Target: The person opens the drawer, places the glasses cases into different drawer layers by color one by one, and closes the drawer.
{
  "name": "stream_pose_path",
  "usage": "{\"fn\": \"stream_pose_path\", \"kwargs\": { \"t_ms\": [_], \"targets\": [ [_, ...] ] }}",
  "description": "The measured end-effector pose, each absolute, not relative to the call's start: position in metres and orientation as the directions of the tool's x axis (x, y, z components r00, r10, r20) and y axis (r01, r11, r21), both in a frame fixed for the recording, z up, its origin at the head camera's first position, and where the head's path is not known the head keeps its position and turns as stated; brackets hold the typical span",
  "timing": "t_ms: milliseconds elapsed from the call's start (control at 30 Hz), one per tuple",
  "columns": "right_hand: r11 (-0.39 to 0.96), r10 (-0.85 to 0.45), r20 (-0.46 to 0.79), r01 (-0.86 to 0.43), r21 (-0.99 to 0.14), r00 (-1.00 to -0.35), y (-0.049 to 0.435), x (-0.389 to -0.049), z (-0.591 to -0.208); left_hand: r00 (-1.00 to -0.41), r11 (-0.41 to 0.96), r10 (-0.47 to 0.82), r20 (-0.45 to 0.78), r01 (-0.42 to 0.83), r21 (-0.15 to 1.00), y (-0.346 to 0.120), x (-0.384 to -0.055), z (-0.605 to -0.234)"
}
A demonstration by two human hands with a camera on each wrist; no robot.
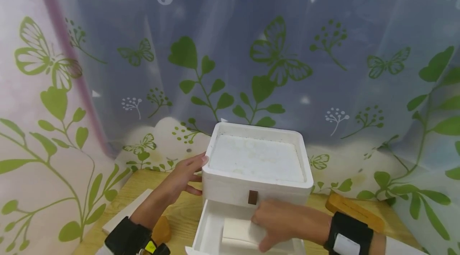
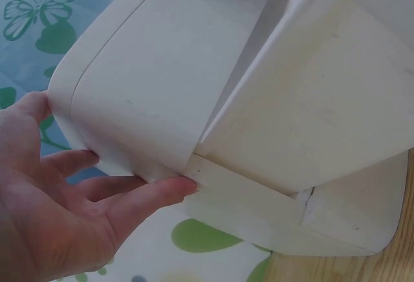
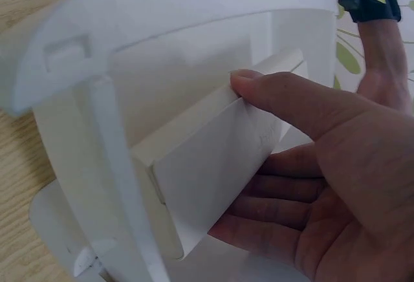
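A white two-drawer storage box (image 1: 230, 186) stands on the wooden table against the patterned curtain. Its lower drawer (image 1: 205, 223) is pulled out, while the upper one with the brown tab (image 1: 253, 197) is closed. Inside the lower drawer is a small cream-white rectangular box (image 3: 200, 172), tilted in the right wrist view. My right hand (image 1: 276, 221) grips that small box, thumb on its upper edge and fingers along its face. With fingers spread and fairly straight, my left hand (image 1: 182, 177) rests against the left side of the storage box.
An orange-yellow block (image 1: 355, 210) lies on the table to the right. Another orange-yellow thing (image 1: 161, 229) and a flat white item (image 1: 123, 215) sit at the left, partly behind the left forearm. The curtain (image 1: 230, 47) hangs directly behind.
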State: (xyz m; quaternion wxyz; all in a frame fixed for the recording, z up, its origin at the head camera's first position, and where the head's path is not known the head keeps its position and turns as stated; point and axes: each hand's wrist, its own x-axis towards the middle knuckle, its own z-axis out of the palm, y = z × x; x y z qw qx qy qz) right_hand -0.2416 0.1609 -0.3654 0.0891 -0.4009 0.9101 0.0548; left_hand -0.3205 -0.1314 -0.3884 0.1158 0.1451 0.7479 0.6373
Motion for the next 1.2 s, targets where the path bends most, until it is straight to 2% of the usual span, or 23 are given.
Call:
{"fn": "stream_pose_path", "kwargs": {
  "t_ms": [633,900,1200],
  "targets": [
    [0.74,-0.642,-0.231,-0.67,0.061,-0.731,0.15,-0.246,-0.382,-0.933,0.146,0.361,0.014,0.071,0.987,-0.132,-0.32,-0.387],
    [0.735,-0.638,-0.202,-0.666,0.129,-0.743,0.142,-0.244,-0.387,-0.936,0.155,0.351,0.007,0.066,0.986,-0.131,-0.321,-0.387],
    [0.695,-0.668,-0.15,-0.683,0.223,-0.729,0.14,-0.243,-0.397,-0.935,0.15,0.356,0.005,0.062,0.987,-0.132,-0.32,-0.388]
  ]
}}
